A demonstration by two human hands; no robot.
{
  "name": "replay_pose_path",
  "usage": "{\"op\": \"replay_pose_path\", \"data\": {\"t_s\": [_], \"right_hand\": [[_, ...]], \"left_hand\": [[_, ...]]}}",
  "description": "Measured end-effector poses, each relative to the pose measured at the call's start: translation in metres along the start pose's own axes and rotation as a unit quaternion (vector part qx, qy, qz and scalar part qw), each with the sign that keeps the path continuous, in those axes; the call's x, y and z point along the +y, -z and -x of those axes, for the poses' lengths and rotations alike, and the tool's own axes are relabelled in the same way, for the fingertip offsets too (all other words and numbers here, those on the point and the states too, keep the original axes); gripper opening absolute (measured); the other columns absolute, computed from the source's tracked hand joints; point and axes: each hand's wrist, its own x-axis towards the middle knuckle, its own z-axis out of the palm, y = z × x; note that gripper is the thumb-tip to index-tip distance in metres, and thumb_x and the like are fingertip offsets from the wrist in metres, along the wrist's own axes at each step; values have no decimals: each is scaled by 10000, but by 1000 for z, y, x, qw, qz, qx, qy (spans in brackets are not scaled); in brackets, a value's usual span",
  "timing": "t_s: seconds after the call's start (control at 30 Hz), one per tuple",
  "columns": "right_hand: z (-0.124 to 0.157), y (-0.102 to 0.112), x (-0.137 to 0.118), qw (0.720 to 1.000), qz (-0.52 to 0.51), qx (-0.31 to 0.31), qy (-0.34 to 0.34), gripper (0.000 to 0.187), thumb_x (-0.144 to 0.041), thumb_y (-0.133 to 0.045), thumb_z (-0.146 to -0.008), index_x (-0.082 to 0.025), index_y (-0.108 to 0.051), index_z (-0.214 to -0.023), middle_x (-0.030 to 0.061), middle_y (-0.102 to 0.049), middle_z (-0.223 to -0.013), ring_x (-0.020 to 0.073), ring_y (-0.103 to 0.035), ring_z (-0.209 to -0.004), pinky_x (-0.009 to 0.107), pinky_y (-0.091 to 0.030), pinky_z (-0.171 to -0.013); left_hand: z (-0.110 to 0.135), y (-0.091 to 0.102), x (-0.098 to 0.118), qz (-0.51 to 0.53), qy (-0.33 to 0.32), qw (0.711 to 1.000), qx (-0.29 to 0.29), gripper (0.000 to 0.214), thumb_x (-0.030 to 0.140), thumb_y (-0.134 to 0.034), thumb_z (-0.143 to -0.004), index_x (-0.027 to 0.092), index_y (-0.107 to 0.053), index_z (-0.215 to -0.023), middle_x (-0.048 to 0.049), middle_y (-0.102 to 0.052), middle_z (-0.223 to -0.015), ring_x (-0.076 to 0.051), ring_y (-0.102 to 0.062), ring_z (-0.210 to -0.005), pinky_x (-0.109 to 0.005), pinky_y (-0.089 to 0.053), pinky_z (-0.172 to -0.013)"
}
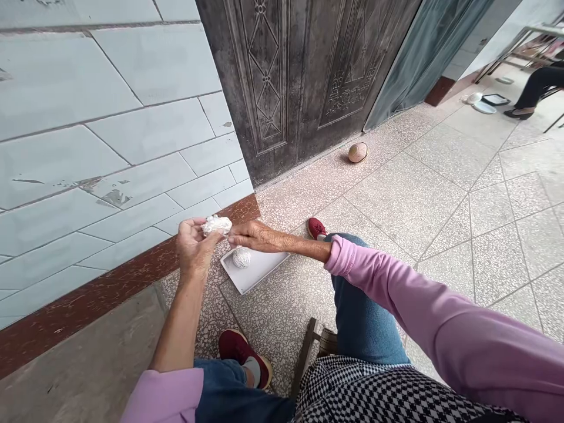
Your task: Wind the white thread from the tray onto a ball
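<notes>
My left hand [192,244] is closed round a small white ball of thread [217,224], held up above the floor. My right hand [252,235] reaches across from the right, its fingers pinched together at the ball's right side, touching it. Just below both hands a white rectangular tray [264,267] lies on the speckled floor with a second white thread ball [241,257] in it. I sit with my knees in blue jeans and red shoes on both feet.
A pale tiled wall [110,147] with a dark red skirting runs along the left. A dark carved door [304,76] stands ahead, a round tan object [358,152] at its foot. Far right, another person's leg [535,88] and white dishes [483,106] on the floor.
</notes>
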Motion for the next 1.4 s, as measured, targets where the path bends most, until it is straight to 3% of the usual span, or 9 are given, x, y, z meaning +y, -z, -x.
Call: {"op": "replay_pose_path", "data": {"t_s": [0.17, 0.3, 0.47, 0.6, 0.73, 0.9, 1.03, 1.23, 1.4], "right_hand": [[-3, 30, 5, 993, -7, 117, 2, 364, -284, -674, -1324, -183, -647, -975, -23, -602, -900, 141, -538, -876, 286, -437, -844], [-8, 36, 19, 990, -31, 136, 10, 419, -382, -687, -1326, -205, -604, -955, -37, -556, -863, 139, -513, -835, 276, -425, -799], [-10, 12, 22, 999, -10, 43, -31, 320, -239, -659, -1307, -184, -668, -992, -3, -653, -912, 170, -597, -898, 292, -466, -854], [-6, -8, 13, 999, 20, -35, -23, 347, -156, -682, -1276, -192, -642, -933, -6, -662, -899, 175, -628, -894, 302, -456, -876], [-1, -2, 3, 999, -4, -41, -9, 305, -190, -718, -1287, -172, -708, -982, -1, -696, -909, 170, -629, -884, 299, -476, -868], [-6, 28, 3, 995, -71, 72, -14, 307, -301, -706, -1320, -163, -729, -1046, -11, -679, -909, 149, -590, -858, 283, -491, -839], [-13, 39, 14, 991, -91, 93, -37, 331, -356, -770, -1281, -174, -681, -1019, -29, -626, -885, 143, -558, -843, 267, -471, -809], [-13, 12, 16, 999, -17, 30, -34, 350, -281, -674, -1302, -189, -662, -965, 0, -655, -910, 175, -594, -904, 293, -466, -870], [-7, -10, 9, 998, -27, -49, -1, 313, -252, -692, -1309, -184, -692, -1003, 13, -706, -945, 177, -628, -925, 289, -489, -878]], "left_hand": [[16, -8, 6, -14, 29, 992, -124, 713, 408, -1153, -535, 216, -812, -1131, -83, -878, -1056, -283, -832, -940, -363, -682, -828], [26, -10, 14, 65, 69, 979, -178, 709, 396, -1187, -572, 231, -791, -1136, -100, -893, -1116, -303, -858, -991, -381, -718, -835], [20, -6, 15, 128, 59, 981, -131, 705, 346, -1175, -565, 262, -699, -1078, -86, -868, -1141, -299, -840, -1038, -379, -718, -839], [8, 0, 10, 57, 34, 996, -52, 693, 356, -1105, -530, 276, -631, -1029, -48, -836, -1034, -281, -816, -962, -365, -688, -807], [3, 4, 8, -15, 20, 1000, -14, 677, 273, -1077, -478, 274, -642, -996, 11, -786, -915, -206, -722, -805, -292, -573, -720], [13, 3, 15, -71, 31, 988, -132, 709, 399, -1135, -532, 237, -793, -1131, -77, -873, -1070, -286, -819, -960, -359, -636, -847], [22, 2, 20, -3, 91, 972, -215, 741, 431, -1177, -544, 230, -833, -1169, -113, -878, -1115, -328, -833, -1035, -423, -691, -925], [13, 4, 15, 93, 56, 989, -104, 710, 341, -1129, -505, 272, -691, -1060, -74, -821, -1117, -302, -805, -1076, -424, -703, -969], [-5, 14, 3, -18, 6, 1000, -6, 658, 335, -1067, -503, 275, -647, -1006, -18, -742, -993, -227, -704, -892, -328, -610, -799]]}}
